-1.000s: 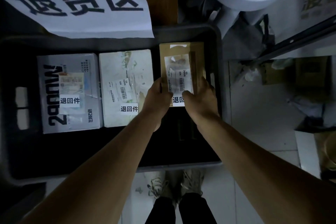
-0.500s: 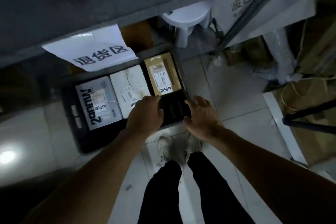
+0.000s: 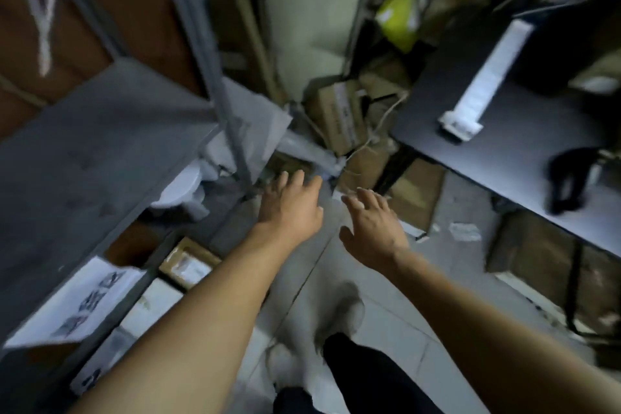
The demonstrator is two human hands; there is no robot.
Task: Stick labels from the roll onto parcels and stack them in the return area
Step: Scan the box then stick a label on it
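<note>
My left hand (image 3: 290, 208) and my right hand (image 3: 371, 228) hang in the air above the floor, fingers spread and holding nothing. The labelled brown parcel (image 3: 188, 267) lies in the dark crate at the lower left, with a white parcel (image 3: 153, 307) beside it, both partly hidden behind my left forearm and the shelf. A white paper sign (image 3: 77, 306) hangs from the shelf over the crate. A white strip of labels (image 3: 477, 84) lies on the black table (image 3: 504, 151) at the upper right. The picture is blurred.
A grey shelf (image 3: 94, 144) with a metal upright (image 3: 218, 77) fills the left. A white stool (image 3: 181, 191) stands under it. Cardboard boxes (image 3: 339, 114) are piled in the far corner and under the table (image 3: 537, 255). My legs and shoes (image 3: 336, 323) are on the tiled floor.
Both hands let go of the brown parcel in the crate and rose away from it, empty. The view swung up and right, so the crate slid to the lower left and the black table appeared.
</note>
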